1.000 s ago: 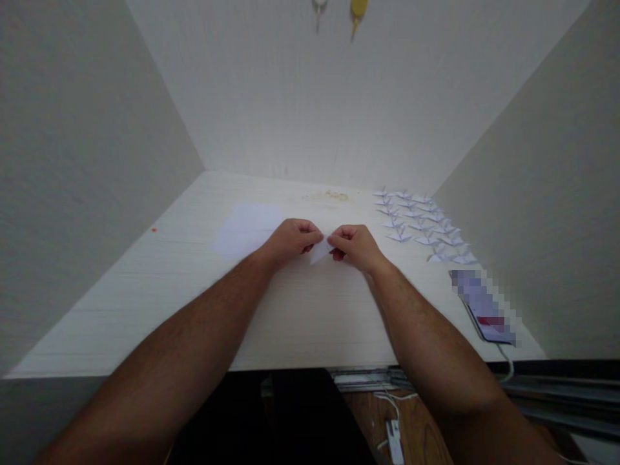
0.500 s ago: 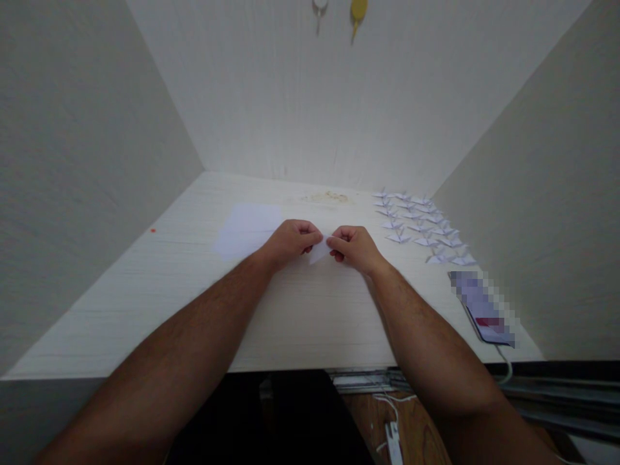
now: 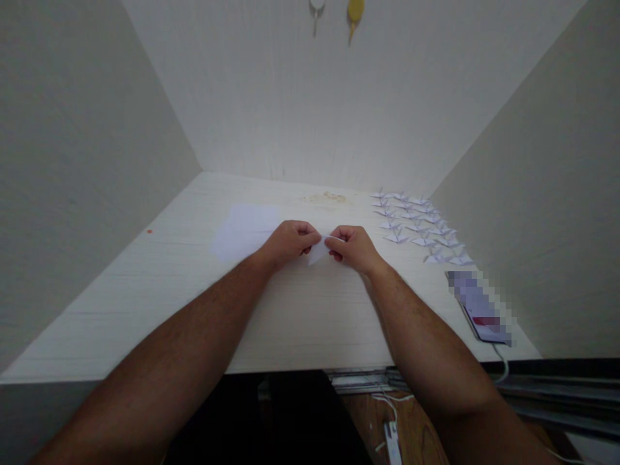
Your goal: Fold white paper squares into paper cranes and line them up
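Observation:
A small folded piece of white paper [image 3: 318, 250] is pinched between my two hands above the middle of the table. My left hand [image 3: 294, 239] grips its left side with thumb and fingertips. On the other side, my right hand [image 3: 352, 247] closes thumb and forefinger on the paper's upper right part. The fingers hide some of its folds, and a pointed corner hangs down toward me. Flat white paper sheets [image 3: 247, 226] lie just left of my left hand. To the right stand rows of several folded paper cranes [image 3: 417, 226].
A phone [image 3: 477, 310] with a white cable [image 3: 504, 365] rests at the table's right edge. Walls enclose the table [image 3: 310, 323] at the left, back and right. Two hooks, one yellow [image 3: 355, 11], hang on the back wall. Below, a power strip [image 3: 392, 442] lies on the floor.
Both hands keep their pinch on the folded paper with almost no movement. The whole view has shifted very slightly.

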{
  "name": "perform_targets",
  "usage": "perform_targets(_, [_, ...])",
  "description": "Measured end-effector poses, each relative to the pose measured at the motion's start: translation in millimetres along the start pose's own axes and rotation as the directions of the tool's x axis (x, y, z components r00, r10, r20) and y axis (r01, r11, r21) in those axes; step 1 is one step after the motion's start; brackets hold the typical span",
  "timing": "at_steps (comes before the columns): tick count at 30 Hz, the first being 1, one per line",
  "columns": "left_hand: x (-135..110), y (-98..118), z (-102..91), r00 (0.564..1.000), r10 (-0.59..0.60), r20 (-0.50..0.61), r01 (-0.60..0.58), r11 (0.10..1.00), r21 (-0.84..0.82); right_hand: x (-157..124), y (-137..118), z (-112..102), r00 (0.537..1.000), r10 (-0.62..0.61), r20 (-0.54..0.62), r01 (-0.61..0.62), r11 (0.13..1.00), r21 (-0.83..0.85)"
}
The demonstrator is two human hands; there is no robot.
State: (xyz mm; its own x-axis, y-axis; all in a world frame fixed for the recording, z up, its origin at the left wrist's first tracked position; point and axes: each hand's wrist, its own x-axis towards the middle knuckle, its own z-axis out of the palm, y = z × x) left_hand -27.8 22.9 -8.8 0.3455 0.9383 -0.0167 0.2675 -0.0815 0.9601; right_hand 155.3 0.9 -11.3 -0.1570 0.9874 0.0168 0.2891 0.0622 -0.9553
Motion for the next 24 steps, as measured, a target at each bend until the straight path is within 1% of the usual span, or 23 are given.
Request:
perform_targets(10, [0.4, 0.1, 1.5, 0.999, 0.013, -0.035, -0.014, 1.000, -0.007, -1.7, -4.3, 0.2, 1.000, -0.017, -0.015, 0.016, 0.999, -0.039])
perform_targets(17, [-0.9, -1.8, 6.1, 1.000, 0.015, -0.023, -0.018, 0.993, -0.119, -2.5, -4.4, 0.9, 0.997, -0.072, -0.037, 0.071, 0.997, -0.008])
perform_targets(21, [-2.2, 0.0, 7.4, 0.996, 0.049, -0.070, -0.056, 0.993, -0.103, -2.2, -3.4, 0.7, 0.997, -0.064, -0.036, 0.065, 0.998, 0.018])
perform_targets(24, [-3.1, 3.4, 5.1, 0.993, 0.047, -0.107, -0.057, 0.994, -0.094, -0.6, -0.6, 0.2, 0.999, -0.052, -0.004, 0.052, 0.997, 0.064])
